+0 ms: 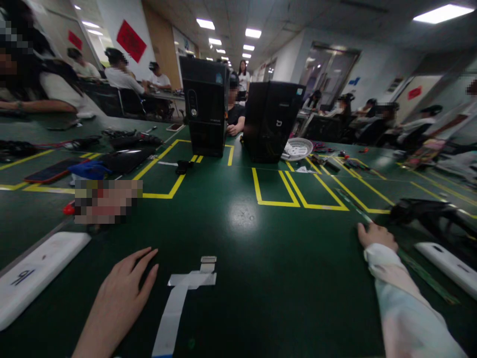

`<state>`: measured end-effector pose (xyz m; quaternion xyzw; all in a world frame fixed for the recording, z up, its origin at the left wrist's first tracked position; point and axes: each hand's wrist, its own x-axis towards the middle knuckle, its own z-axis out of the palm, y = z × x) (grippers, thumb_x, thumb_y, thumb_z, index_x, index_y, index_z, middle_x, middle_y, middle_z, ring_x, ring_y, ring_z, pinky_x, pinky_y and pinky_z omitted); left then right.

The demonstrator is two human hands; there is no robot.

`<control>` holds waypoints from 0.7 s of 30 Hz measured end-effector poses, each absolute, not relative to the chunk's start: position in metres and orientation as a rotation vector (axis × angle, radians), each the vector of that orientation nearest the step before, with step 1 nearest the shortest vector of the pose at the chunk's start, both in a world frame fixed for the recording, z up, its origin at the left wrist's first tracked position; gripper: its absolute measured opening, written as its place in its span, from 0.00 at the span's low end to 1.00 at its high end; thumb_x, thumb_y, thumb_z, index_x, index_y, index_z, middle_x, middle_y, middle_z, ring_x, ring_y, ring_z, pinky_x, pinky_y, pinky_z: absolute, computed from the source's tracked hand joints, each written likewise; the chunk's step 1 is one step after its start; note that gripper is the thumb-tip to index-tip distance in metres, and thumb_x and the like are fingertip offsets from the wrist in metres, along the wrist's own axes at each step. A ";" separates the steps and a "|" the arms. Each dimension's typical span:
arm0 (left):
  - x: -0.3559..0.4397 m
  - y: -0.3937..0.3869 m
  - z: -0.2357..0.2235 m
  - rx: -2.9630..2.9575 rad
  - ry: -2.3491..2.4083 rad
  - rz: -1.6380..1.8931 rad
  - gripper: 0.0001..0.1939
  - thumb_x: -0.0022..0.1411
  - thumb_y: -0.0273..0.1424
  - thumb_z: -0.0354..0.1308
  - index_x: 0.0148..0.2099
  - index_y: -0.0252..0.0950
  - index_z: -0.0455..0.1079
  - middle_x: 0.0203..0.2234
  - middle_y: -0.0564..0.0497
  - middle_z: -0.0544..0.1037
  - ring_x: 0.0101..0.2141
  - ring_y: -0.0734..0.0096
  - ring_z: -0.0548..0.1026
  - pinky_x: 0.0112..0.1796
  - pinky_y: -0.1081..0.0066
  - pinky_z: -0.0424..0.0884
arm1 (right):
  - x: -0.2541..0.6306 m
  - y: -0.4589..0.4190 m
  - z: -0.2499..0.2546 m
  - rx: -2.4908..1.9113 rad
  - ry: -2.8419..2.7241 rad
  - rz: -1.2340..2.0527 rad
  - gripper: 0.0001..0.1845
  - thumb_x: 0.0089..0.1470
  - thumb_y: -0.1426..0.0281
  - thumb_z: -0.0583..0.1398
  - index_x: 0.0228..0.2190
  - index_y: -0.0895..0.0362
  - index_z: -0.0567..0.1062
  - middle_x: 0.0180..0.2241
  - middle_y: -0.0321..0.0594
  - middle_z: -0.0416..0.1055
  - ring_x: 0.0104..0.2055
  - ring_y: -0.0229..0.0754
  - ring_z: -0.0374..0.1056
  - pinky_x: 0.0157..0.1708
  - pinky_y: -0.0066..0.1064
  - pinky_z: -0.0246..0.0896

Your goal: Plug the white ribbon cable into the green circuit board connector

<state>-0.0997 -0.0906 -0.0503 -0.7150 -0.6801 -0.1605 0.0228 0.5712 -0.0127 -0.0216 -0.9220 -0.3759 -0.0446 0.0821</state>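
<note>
My left hand rests low over the green table, fingers loosely stretched and thumb apart, with nothing in it. Just right of it lies a white flat ribbon cable with a small metal-edged connector at its far end and a pale strip across it. Over at the right, my right hand is closed around a long, narrow green strip, perhaps a circuit board strip. It sticks out on both sides of the hand; the fingertips are partly hidden.
Two black computer towers stand ahead, with a person behind them. White power strips lie at both sides. A white basket, a blue cloth-like item and a black bundle are also on the table.
</note>
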 end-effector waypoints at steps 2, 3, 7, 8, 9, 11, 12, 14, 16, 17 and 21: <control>-0.100 -0.090 -0.051 -2.219 -2.103 -0.500 0.31 0.65 0.49 0.42 0.59 0.36 0.69 0.55 0.40 0.72 0.53 0.51 0.70 0.53 0.50 0.69 | 0.572 -0.009 -0.023 -2.780 -1.125 -0.117 0.35 0.64 0.56 0.43 0.59 0.68 0.68 0.58 0.69 0.61 0.60 0.70 0.58 0.52 0.57 0.57; -0.100 -0.090 -0.051 -2.221 -2.108 -0.493 0.31 0.65 0.49 0.42 0.59 0.36 0.69 0.55 0.40 0.72 0.53 0.50 0.70 0.52 0.50 0.69 | 0.572 -0.008 -0.024 -2.787 -1.135 -0.114 0.35 0.64 0.55 0.42 0.59 0.67 0.68 0.59 0.68 0.60 0.60 0.70 0.58 0.52 0.57 0.57; -0.099 -0.090 -0.048 -2.223 -2.119 -0.483 0.32 0.65 0.49 0.41 0.59 0.35 0.69 0.55 0.39 0.72 0.54 0.50 0.70 0.53 0.49 0.69 | 0.575 -0.006 -0.025 -2.796 -1.200 -0.113 0.36 0.63 0.54 0.44 0.59 0.66 0.69 0.59 0.67 0.61 0.59 0.70 0.59 0.53 0.56 0.58; -0.099 -0.090 -0.048 -2.221 -2.120 -0.488 0.32 0.65 0.49 0.41 0.59 0.35 0.69 0.55 0.39 0.72 0.54 0.50 0.70 0.53 0.49 0.69 | 0.576 -0.007 -0.026 -2.793 -1.224 -0.118 0.36 0.63 0.54 0.44 0.58 0.66 0.69 0.59 0.67 0.61 0.59 0.70 0.60 0.53 0.55 0.59; -0.098 -0.090 -0.047 -2.219 -2.123 -0.493 0.32 0.65 0.49 0.40 0.59 0.34 0.69 0.55 0.39 0.72 0.54 0.50 0.70 0.53 0.49 0.69 | 0.576 -0.007 -0.026 -2.788 -1.253 -0.123 0.36 0.63 0.54 0.44 0.58 0.66 0.69 0.58 0.66 0.62 0.59 0.68 0.60 0.53 0.54 0.59; -0.098 -0.090 -0.046 -2.217 -2.140 -0.494 0.32 0.65 0.49 0.41 0.59 0.35 0.69 0.55 0.39 0.72 0.54 0.50 0.70 0.53 0.49 0.69 | 0.574 -0.008 -0.027 -2.773 -1.318 -0.139 0.37 0.62 0.53 0.44 0.58 0.67 0.69 0.57 0.66 0.63 0.58 0.66 0.62 0.53 0.53 0.59; -0.098 -0.090 -0.046 -2.214 -2.152 -0.494 0.32 0.65 0.49 0.41 0.59 0.35 0.69 0.55 0.39 0.72 0.54 0.50 0.70 0.52 0.49 0.70 | 0.572 -0.009 -0.028 -2.763 -1.352 -0.149 0.37 0.62 0.52 0.44 0.58 0.66 0.69 0.57 0.65 0.64 0.57 0.66 0.63 0.53 0.53 0.59; -0.099 -0.090 -0.047 -2.214 -2.165 -0.499 0.33 0.64 0.50 0.42 0.59 0.36 0.70 0.55 0.40 0.72 0.54 0.50 0.71 0.52 0.49 0.70 | 0.568 -0.011 -0.031 -2.737 -1.426 -0.173 0.37 0.61 0.51 0.46 0.59 0.65 0.68 0.56 0.64 0.65 0.56 0.65 0.64 0.53 0.55 0.59; -0.100 -0.090 -0.048 -2.221 -2.158 -0.504 0.33 0.64 0.50 0.42 0.59 0.36 0.70 0.55 0.40 0.72 0.54 0.50 0.71 0.52 0.49 0.70 | 0.563 -0.015 -0.035 -2.682 -1.532 -0.222 0.37 0.61 0.51 0.46 0.59 0.64 0.66 0.54 0.62 0.67 0.54 0.65 0.65 0.53 0.58 0.59; -0.101 -0.090 -0.049 -2.222 -2.151 -0.503 0.33 0.64 0.50 0.42 0.59 0.36 0.70 0.55 0.40 0.72 0.54 0.50 0.70 0.52 0.49 0.70 | 0.561 -0.017 -0.037 -2.635 -1.601 -0.250 0.37 0.61 0.51 0.46 0.60 0.64 0.65 0.53 0.61 0.68 0.53 0.65 0.67 0.52 0.58 0.59; -0.102 -0.090 -0.052 -2.206 -2.154 -0.472 0.32 0.64 0.50 0.42 0.59 0.36 0.70 0.55 0.40 0.72 0.54 0.49 0.71 0.51 0.48 0.70 | 0.553 -0.031 -0.044 -2.309 -1.870 -0.283 0.37 0.60 0.51 0.47 0.58 0.66 0.66 0.46 0.58 0.72 0.48 0.60 0.70 0.49 0.52 0.65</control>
